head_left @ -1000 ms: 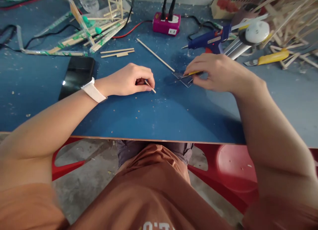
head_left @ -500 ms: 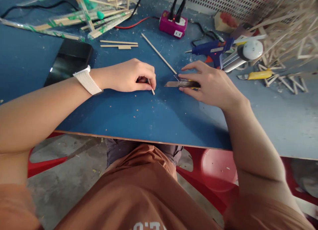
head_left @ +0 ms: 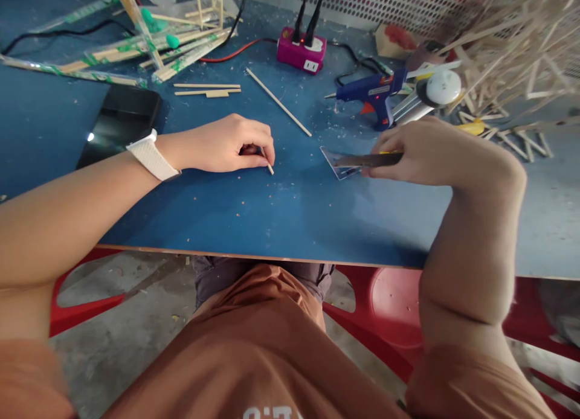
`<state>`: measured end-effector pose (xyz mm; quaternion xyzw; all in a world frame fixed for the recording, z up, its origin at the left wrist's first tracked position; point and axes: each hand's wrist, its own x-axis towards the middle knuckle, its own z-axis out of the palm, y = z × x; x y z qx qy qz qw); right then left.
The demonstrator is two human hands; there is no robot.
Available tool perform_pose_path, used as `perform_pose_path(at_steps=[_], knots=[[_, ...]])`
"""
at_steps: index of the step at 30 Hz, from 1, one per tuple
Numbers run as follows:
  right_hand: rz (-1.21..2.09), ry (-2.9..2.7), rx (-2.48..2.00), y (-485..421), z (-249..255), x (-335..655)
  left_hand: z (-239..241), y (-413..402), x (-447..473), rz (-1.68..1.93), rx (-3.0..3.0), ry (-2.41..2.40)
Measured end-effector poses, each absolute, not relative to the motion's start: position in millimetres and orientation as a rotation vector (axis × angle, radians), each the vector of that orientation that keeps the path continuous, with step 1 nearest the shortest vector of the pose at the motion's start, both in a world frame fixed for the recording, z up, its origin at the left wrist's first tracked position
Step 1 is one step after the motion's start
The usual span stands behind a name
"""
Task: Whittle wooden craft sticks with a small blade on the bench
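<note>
Between left fingers (head_left: 268, 142): short wooden stick (head_left: 270, 169), pinched | within right fingers (head_left: 377, 173): cutter knife (head_left: 369, 160), gripped | just beside right fingers: clear sheet (head_left: 330, 156) on desk (head_left: 272, 226)

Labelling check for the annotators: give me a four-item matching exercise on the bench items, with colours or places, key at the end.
1. short stick
2. dark knife
3. glue gun
4. outlet box

A. magenta, with black plugs in it
B. in the right hand
C. blue, with an orange-red trigger
D. in the left hand

Pairs: 1-D, 2-B, 3-C, 4-A
</note>
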<state>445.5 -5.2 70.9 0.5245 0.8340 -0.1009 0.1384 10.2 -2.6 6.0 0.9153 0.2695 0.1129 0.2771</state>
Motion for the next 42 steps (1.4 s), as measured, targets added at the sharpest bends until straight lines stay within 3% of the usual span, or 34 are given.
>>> perform_pose_path(at_steps=[5, 11, 17, 23, 29, 35, 42], knots=[[-0.332, 2.86, 1.325, -12.1, 53.8, 422.7, 6.0, -3.4, 9.8, 0.291, 2.462, 0.744], [-0.441, 2.974, 1.178, 15.6, 26.9, 450.7, 3.3, -2.8, 8.7, 0.351, 2.456, 0.701], [-0.027, 2.972, 1.36, 35.6, 29.4, 480.8, 3.1, -1.8, 9.1, 0.335, 2.461, 0.713], [-0.57, 3.199, 0.885, -14.1, 33.9, 406.0, 5.5, -3.8, 11.6, 0.353, 2.406, 0.719], [-0.235, 3.341, 0.622, -24.6, 18.8, 387.9, 6.2, -6.6, 12.3, 0.36, 2.384, 0.632], [0.017, 3.313, 0.631, -24.3, 7.1, 380.1, 1.9, -5.9, 12.1, 0.382, 2.385, 0.587], [-0.05, 3.345, 0.741, -25.2, -1.3, 376.2, 4.7, -5.8, 12.1, 0.416, 2.378, 0.59]])
